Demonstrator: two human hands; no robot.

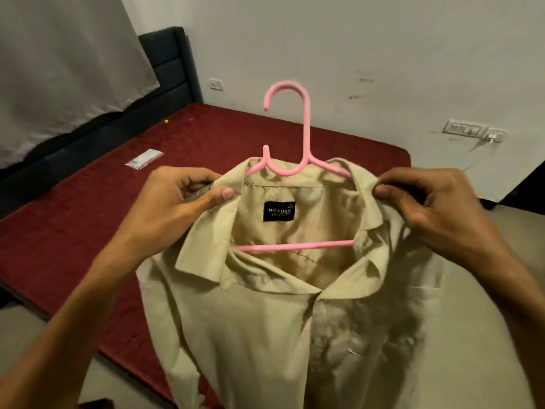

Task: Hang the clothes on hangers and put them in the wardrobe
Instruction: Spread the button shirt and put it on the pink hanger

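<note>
A beige collared shirt with a black neck label hangs in front of me over a pink plastic hanger. The hanger's hook sticks up above the collar and its lower bar shows through the open neck. My left hand pinches the left side of the collar and shoulder. My right hand pinches the right side of the collar. The shirt's lower part drops out of view at the bottom. No wardrobe is in view.
A bed with a dark red sheet lies behind and to the left, with a dark headboard. A small plastic packet rests on the sheet. White wall with sockets stands behind; pale floor at the right.
</note>
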